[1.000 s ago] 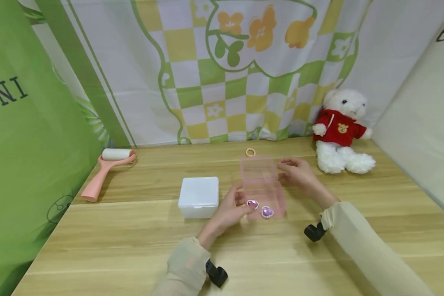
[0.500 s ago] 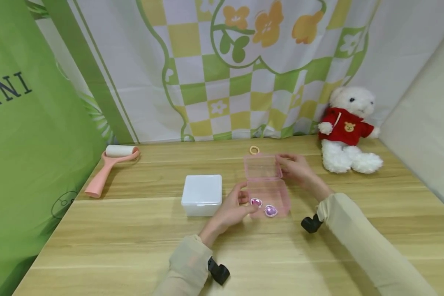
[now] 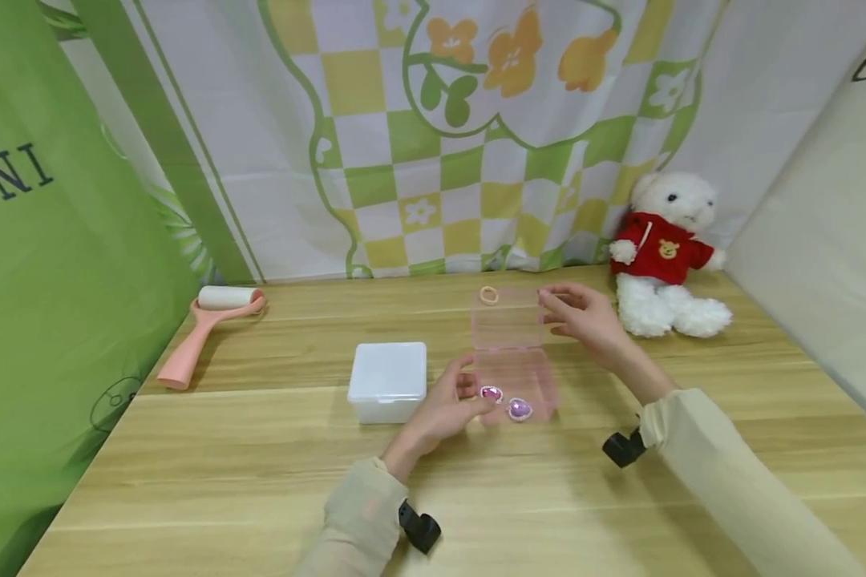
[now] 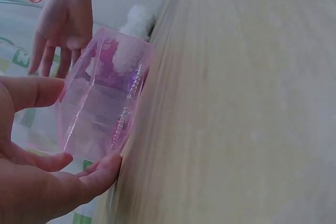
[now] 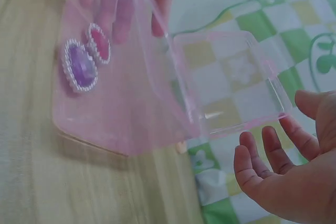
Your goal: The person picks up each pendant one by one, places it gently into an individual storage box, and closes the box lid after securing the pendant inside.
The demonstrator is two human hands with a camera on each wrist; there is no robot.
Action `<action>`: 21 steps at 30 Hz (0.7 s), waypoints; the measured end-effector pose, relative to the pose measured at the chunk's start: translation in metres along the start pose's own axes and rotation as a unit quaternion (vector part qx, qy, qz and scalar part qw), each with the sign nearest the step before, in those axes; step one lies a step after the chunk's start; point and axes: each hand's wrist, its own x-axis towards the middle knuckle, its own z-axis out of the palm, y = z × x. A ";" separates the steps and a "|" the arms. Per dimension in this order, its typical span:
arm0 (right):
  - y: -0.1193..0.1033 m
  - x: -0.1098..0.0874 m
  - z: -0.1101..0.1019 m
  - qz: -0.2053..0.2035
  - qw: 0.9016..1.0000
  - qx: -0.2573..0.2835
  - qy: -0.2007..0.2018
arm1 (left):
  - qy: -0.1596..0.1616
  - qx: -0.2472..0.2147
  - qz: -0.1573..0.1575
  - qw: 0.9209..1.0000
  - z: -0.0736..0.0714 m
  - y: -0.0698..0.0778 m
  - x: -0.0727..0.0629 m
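A see-through pink plastic box stands on the table with its hinged lid up. Inside lie a magenta gem and a purple gem, each rimmed with small clear stones. My left hand holds the box by its left side, thumb at the front and fingers toward the back; the left wrist view shows its fingertips against the wall. At the lid's right edge is my right hand, thumb and index finger at the corner, the other fingers loosely bent below.
A white lidded box stands left of my left hand. A small tan ring lies behind the pink lid. The pink-handled roller lies far left; a white plush bear in red sits back right against the curtain.
My right hand and the lid's far edge have moved up in the head view, so the lid now overlaps the ring. The left hand stays at the box's side.
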 end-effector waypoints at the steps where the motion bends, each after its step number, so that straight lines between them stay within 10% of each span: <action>1: -0.001 -0.004 0.000 -0.011 1.000 -0.006 0.000 | 0.001 0.001 0.000 1.000 0.000 0.000 0.000; 21: 0.034 -0.084 0.015 -0.059 0.993 -0.098 0.003 | -0.003 -0.035 0.015 0.999 0.002 0.001 0.002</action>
